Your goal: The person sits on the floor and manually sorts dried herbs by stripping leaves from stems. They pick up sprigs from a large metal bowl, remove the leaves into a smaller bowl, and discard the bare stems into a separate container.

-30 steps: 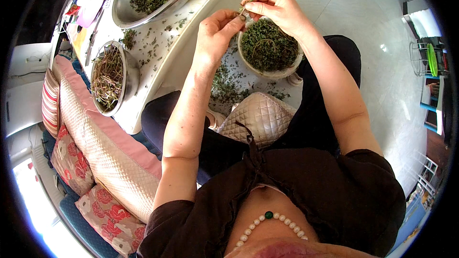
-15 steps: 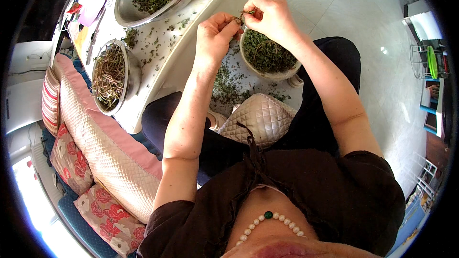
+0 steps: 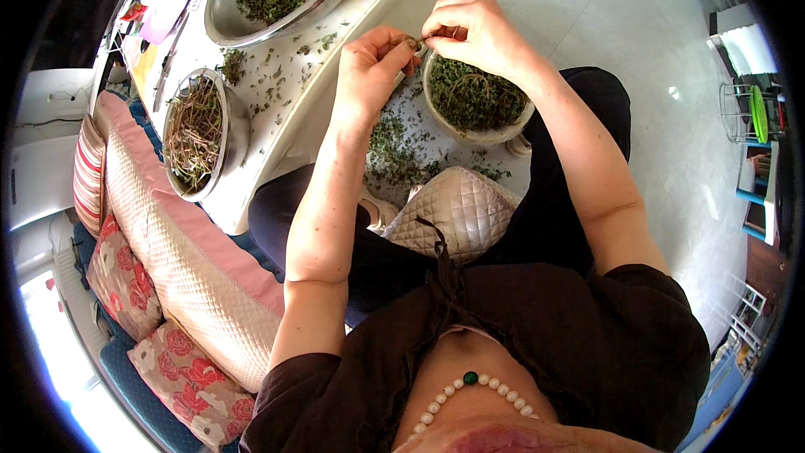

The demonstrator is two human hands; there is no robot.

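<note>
Both hands are raised at the table's edge, pinching a small sprig (image 3: 419,44) between their fingertips. My left hand (image 3: 373,71) grips one end, thumb pressed to fingers; my right hand (image 3: 474,38) pinches the other, fingers curled. Below them is a pale round bowl (image 3: 472,134) of small green leaves. On the white table (image 3: 277,122), a metal bowl (image 3: 231,151) holds dry-looking stems, and a large steel basin (image 3: 226,13) farther back holds more greens, with loose leaves scattered between them.
Scattered leaves (image 3: 394,143) lie below the hands, near a quilted pale cushion (image 3: 453,210) between my dark-trousered legs. A sofa with pillows (image 3: 189,377) runs along the left. Pale tiled floor (image 3: 662,184) extends right to a rack with a green item (image 3: 759,113).
Both hands have dropped slightly from where they were a second ago, the left also shifting a little leftward. They remain pinched together on plant material.
</note>
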